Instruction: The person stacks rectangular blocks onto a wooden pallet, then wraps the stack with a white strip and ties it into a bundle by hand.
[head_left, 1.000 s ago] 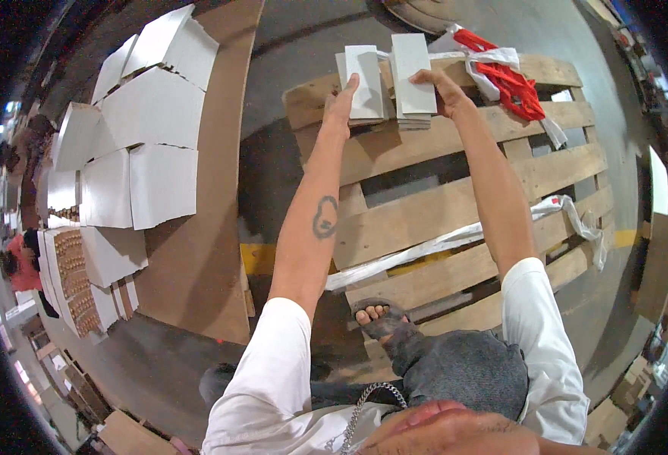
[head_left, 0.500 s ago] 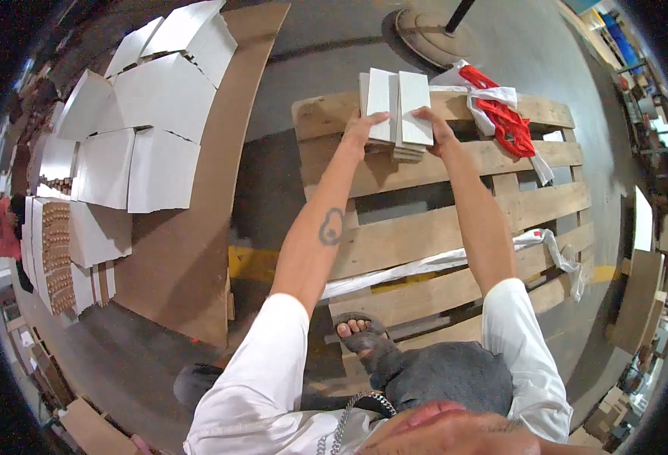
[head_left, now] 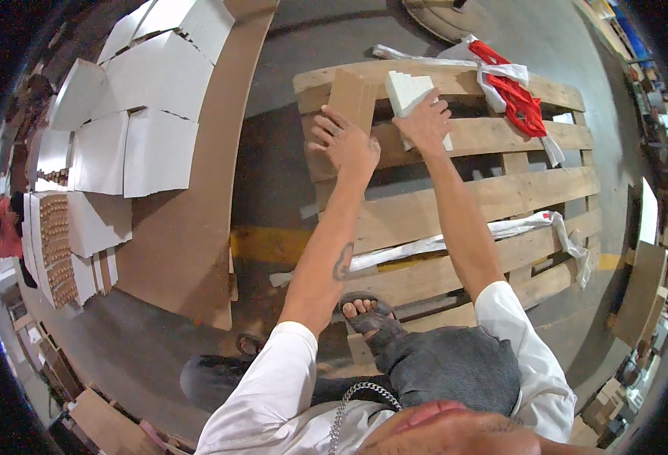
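Fingers loosely spread, left hand (head_left: 349,145) over brown strips (head_left: 352,97), right hand (head_left: 427,123) over white strips (head_left: 408,91); grip can't be told tbh, staggered ends beyond fingertips best squared gently

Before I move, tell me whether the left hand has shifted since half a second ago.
Yes. Judged against the wooden pallet, the left hand has come nearer the viewer, away from the pallet's far edge.

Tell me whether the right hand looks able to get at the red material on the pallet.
Probably yes: the red material lies farther right, with nothing visible standing between it and the right hand. That hand is over the white strips, so it may need to leave them first.
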Tool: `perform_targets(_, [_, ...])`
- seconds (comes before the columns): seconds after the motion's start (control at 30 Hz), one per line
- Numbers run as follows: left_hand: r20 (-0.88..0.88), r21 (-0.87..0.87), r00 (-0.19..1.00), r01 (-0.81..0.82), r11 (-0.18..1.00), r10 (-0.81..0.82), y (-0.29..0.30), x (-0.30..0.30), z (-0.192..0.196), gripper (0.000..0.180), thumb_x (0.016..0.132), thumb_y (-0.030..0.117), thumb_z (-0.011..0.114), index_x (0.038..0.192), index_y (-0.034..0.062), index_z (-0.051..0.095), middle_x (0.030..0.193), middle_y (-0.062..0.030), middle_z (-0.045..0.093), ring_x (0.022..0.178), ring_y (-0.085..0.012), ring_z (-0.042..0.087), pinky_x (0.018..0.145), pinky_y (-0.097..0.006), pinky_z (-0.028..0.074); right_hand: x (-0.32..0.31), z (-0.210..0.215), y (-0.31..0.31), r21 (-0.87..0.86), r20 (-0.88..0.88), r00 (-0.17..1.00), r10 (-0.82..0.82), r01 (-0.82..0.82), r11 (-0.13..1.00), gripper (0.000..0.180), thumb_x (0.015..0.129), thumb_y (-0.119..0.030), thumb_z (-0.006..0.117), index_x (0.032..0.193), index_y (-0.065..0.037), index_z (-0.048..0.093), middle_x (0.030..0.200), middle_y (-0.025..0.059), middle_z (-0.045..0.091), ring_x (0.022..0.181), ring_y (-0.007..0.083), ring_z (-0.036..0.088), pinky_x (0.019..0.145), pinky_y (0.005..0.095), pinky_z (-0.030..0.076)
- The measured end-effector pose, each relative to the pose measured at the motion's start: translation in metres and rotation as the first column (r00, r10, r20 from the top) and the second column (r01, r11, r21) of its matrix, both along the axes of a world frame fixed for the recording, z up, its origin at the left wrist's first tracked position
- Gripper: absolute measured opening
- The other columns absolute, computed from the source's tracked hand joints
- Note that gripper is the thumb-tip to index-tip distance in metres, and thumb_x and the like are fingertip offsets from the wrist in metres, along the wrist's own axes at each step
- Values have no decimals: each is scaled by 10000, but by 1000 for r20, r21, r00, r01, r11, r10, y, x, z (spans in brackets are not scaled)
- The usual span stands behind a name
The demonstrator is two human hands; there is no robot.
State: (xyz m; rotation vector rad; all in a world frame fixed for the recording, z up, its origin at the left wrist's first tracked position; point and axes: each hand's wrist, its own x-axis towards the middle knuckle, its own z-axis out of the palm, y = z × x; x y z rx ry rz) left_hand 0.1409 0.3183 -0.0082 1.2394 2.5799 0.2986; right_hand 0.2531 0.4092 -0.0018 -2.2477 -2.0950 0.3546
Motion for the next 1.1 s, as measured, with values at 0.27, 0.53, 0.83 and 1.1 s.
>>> perform_targets(0.27, [52, -48, 999, 9, 999, -6, 51, -15, 0, 1228, 665, 523, 770, 1426, -126, 55, 1416, -324, 263, 1286, -470, 322, 1032, -600, 288, 1, 9, 20, -188, -136, 990, 22, -48, 981, 1274, 612, -552, 794, 1437, 100, 74, 1333, 365, 363, 1226, 480, 411, 919, 650, 374])
perform_targets(0.53, [165, -84, 982, -84, 993, 97, 61, -29, 12, 1172, 620, 430, 795, 1399, -150, 139, 1385, -320, 321, 1284, -425, 354, 1022, -550, 335, 0, 6, 34, -251, -149, 989, -7, -31, 967, 1266, 592, -458, 821, 1453, 48, 42, 1350, 308, 399, 1222, 442, 457, 913, 621, 420])
perform_targets(0.83, [377, 635, 925, -220, 740, -48, -4, -24, 44, 1095, 614, 371, 837, 1346, -56, 144, 1221, -248, 404, 1169, -365, 460, 982, -433, 415, 34, 36, -8, 571, -498, 751, 434, -93, 816, 1243, 571, -372, 850, 1420, 74, 60, 1259, 295, 453, 1161, 402, 486, 980, 416, 416])
perform_targets(1.1, [272, 843, 948, -151, 516, -167, 14, -27, 29, 1093, 623, 383, 845, 1343, -33, 135, 1243, -286, 407, 1097, -411, 514, 950, -447, 452, 17, 42, -19, 706, -521, 608, 600, -89, 703, 1188, 643, -396, 814, 1461, 8, 51, 1377, 253, 268, 1270, 379, 324, 1046, 448, 324])
